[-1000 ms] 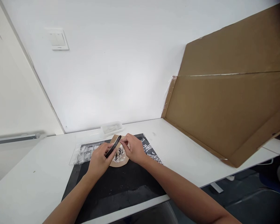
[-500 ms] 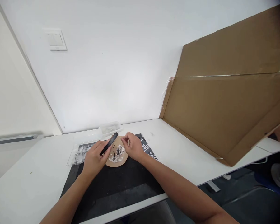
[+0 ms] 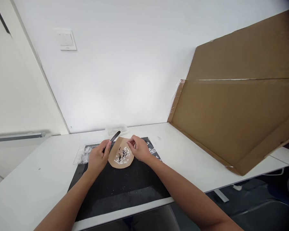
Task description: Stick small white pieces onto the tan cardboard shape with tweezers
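Note:
My left hand (image 3: 98, 158) is closed around one end of a black, flat strip with a rounded tip (image 3: 115, 136), which slants up and to the right. Just below lies a round tan sheet (image 3: 113, 156) scattered with small white pieces (image 3: 125, 155) and some dark ones. Over the sheet's right side, my right hand (image 3: 139, 149) pinches with thumb and forefinger. Whatever sits in that pinch is too small to make out. Both hands are above a black mat (image 3: 118, 189) on the white table.
A clear compartment case (image 3: 83, 156) lies left of the sheet, and a clear plastic tub (image 3: 110, 130) stands by the wall. White pieces in rows (image 3: 153, 150) rest on the mat's right corner. A large cardboard sheet (image 3: 226, 112) leans at the right; part of another person shows beyond it.
The black strip has turned and now shows a narrower side, farther from my right fingers. My hands are a little more apart, uncovering more of the tan sheet. The view has shifted slightly.

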Motion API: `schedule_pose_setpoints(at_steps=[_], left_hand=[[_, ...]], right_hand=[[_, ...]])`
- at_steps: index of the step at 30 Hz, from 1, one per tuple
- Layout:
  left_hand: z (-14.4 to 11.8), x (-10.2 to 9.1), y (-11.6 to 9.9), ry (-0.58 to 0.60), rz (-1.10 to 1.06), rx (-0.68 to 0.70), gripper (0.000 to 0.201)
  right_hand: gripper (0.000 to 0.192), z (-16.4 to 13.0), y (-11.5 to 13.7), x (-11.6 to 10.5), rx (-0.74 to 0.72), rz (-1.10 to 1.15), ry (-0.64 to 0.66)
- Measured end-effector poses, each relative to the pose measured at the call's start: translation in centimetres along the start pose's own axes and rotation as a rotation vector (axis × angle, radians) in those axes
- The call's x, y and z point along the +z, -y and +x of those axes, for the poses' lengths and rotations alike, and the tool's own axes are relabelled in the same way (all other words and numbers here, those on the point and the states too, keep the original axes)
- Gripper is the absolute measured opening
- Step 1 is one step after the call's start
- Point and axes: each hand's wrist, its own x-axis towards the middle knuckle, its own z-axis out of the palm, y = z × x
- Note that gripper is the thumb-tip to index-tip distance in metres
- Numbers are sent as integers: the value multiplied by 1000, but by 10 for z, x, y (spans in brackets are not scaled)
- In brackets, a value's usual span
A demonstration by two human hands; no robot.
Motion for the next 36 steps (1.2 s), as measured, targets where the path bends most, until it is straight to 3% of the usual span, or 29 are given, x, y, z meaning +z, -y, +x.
schedule_pose_setpoints(at_steps=[11, 19, 22, 25, 28, 32, 36], left_hand=[[1, 0, 2, 105, -11, -90, 32], [8, 0, 8, 101, -49, 146, 37], [9, -5, 12, 134, -3, 44, 38], [8, -7, 15, 67, -27, -128, 40], [6, -5, 17, 49, -122, -178, 41], [6, -1, 16, 112, -125, -91, 34], [8, 2, 16, 90, -94, 106, 31]], right_hand=[[17, 3, 2, -5, 80, 4, 66], [20, 6, -1, -8, 157, -27, 15], [26, 5, -1, -9, 139, -60, 43], [29, 4, -1, -9, 136, -75, 43], [27, 4, -2, -7, 149, -80, 38], [26, 5, -3, -6, 151, -82, 40], [24, 5, -4, -5, 154, -86, 16]])
